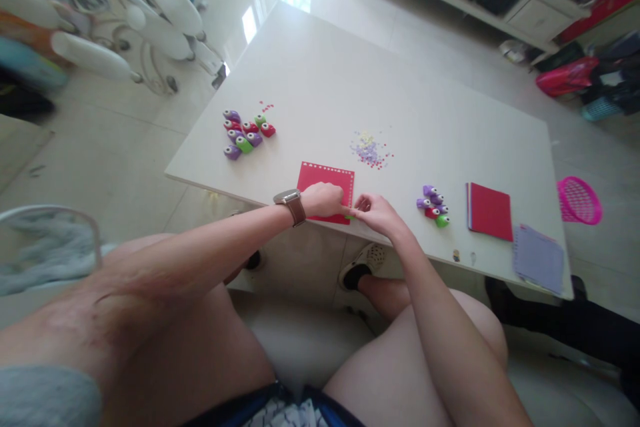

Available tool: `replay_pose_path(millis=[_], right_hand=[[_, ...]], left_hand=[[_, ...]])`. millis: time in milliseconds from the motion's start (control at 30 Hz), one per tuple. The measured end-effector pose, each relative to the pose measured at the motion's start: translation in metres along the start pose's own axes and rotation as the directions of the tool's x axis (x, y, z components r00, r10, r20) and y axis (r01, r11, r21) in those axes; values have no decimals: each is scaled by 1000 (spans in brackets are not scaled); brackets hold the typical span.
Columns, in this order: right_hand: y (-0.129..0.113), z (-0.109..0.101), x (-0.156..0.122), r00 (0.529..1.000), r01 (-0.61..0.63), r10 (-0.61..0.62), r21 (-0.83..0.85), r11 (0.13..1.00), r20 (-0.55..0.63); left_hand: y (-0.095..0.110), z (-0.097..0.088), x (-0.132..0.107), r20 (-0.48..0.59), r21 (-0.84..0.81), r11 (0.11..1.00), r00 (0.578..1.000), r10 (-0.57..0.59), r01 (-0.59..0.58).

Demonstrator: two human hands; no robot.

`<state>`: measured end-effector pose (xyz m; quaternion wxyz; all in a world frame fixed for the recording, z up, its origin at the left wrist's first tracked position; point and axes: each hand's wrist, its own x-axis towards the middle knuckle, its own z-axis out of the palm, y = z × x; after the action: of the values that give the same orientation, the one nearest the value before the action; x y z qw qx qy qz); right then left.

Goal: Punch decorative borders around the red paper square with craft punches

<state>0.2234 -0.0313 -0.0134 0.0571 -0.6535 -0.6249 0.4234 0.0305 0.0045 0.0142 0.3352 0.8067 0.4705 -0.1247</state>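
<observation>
A red card (325, 177) lies at the table's near edge, with small shapes punched along its top and right borders. My left hand (324, 200), wearing a watch on a brown strap, is closed on the card with its knuckles up. At the card's lower right corner, a green craft punch (349, 217) shows only in part between my hands. My right hand (375, 213) has its fingers curled and pinches at this punch. Just beyond the card, loose punched-out confetti (369, 150) in purple, yellow and red lies in a heap.
Several purple, red and green punches (244, 145) stand at the left, beside a few red bits (267, 107). More punches (434, 203) are grouped right of my hands. Farther right lie a red card stack (490, 212) and purple punched sheets (539, 257). A pink basket (580, 200) stands beyond the table.
</observation>
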Motion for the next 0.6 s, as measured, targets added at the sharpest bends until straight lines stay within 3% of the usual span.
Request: replay_pose_path(millis=[333, 600], right_hand=[[-14, -2, 0, 996, -91, 90, -68, 994, -23], [-25, 4, -2, 997, -46, 32, -207, 977, -72]], left_hand=[[11, -2, -2, 20, 12, 995, 995, -101, 100], [13, -3, 3, 22, 100, 991, 995, -92, 90]])
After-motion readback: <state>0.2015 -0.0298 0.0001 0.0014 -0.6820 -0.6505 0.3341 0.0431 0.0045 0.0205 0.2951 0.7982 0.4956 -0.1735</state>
